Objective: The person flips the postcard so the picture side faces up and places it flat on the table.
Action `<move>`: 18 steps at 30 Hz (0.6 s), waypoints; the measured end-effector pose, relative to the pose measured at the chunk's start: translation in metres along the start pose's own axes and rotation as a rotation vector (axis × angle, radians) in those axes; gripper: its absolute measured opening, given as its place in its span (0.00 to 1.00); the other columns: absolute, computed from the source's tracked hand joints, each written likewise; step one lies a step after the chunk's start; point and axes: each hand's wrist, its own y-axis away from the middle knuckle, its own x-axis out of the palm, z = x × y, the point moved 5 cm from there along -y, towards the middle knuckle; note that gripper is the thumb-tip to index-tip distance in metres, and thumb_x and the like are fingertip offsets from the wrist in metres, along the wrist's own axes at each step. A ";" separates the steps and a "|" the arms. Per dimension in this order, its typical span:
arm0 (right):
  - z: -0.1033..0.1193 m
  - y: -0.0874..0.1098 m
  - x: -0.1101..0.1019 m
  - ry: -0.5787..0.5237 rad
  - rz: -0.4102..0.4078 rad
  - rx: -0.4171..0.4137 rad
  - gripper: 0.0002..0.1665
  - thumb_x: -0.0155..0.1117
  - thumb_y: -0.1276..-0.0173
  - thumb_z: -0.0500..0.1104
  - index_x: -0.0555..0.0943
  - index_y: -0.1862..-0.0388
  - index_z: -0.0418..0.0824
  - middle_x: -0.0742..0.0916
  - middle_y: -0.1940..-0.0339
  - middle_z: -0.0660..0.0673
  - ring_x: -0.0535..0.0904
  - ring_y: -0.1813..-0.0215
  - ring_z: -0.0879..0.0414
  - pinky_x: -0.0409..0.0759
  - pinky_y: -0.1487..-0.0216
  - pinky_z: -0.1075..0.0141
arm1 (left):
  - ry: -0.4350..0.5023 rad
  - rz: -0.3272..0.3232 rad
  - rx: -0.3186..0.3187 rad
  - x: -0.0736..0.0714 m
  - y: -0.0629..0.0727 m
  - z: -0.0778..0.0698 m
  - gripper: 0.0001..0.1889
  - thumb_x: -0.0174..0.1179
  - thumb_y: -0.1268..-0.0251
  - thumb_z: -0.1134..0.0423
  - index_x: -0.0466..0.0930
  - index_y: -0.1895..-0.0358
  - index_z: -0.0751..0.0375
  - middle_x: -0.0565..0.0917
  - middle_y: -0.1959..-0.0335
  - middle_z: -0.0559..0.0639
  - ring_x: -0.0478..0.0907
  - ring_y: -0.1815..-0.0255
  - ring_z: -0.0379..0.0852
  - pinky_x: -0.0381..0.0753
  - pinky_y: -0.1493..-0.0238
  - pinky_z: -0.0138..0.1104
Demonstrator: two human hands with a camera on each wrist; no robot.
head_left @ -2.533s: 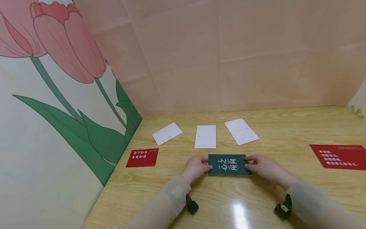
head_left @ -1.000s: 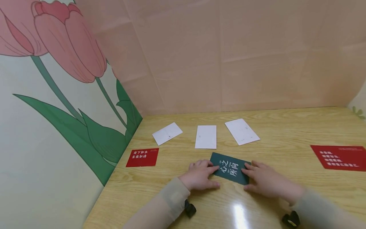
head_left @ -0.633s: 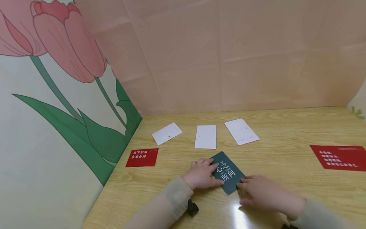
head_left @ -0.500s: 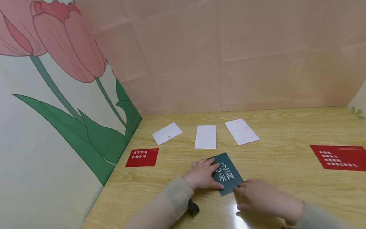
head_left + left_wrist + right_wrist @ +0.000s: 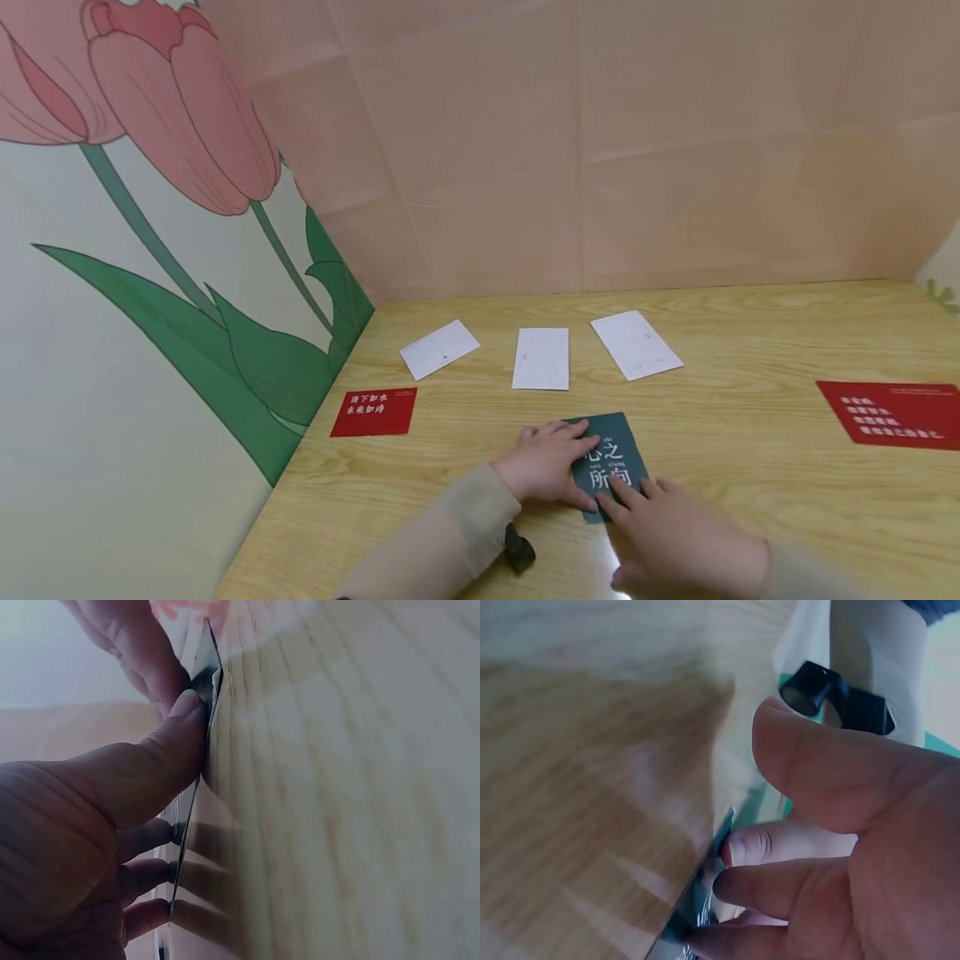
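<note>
A dark green card with white Chinese characters lies on the table, its long side pointing away from me and slightly tilted. My left hand rests on the card's left side, fingers spread over it and thumb near the lower left corner. In the left wrist view the thumb of that hand touches the card edge. My right hand touches the lower right part of the card with extended fingertips, its thumb held apart. Seen from the right wrist, two fingers reach the card.
Three white cards lie farther back: a left one, a middle one and a right one. One red card lies at the left, another red card at the far right. A pink sheet stands behind the wooden table.
The green card has turned clockwise from lying crosswise to nearly lengthwise, its lettering now upright. Both hands changed from pinching its short ends to touching its top; the right hand came nearer me.
</note>
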 end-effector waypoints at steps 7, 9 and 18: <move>0.002 0.000 0.008 0.095 -0.004 0.001 0.56 0.59 0.53 0.80 0.76 0.37 0.41 0.78 0.38 0.37 0.75 0.43 0.34 0.68 0.42 0.41 | 0.018 0.025 0.016 0.000 -0.002 -0.006 0.46 0.62 0.49 0.31 0.54 0.26 0.34 0.50 0.24 0.36 0.50 0.25 0.42 0.56 0.34 0.49; 0.000 0.000 0.010 0.080 -0.005 0.001 0.56 0.60 0.54 0.79 0.75 0.36 0.42 0.77 0.37 0.36 0.74 0.43 0.32 0.68 0.42 0.40 | 0.024 0.037 0.022 0.000 -0.002 -0.006 0.46 0.62 0.49 0.31 0.53 0.26 0.33 0.49 0.23 0.36 0.49 0.25 0.41 0.55 0.33 0.49; -0.022 0.010 0.018 -0.009 -0.006 0.036 0.54 0.61 0.52 0.78 0.73 0.34 0.45 0.75 0.36 0.32 0.71 0.43 0.25 0.65 0.43 0.34 | 0.043 -0.024 -0.018 -0.006 -0.003 0.005 0.46 0.53 0.45 0.26 0.52 0.24 0.40 0.51 0.23 0.41 0.48 0.24 0.44 0.52 0.31 0.50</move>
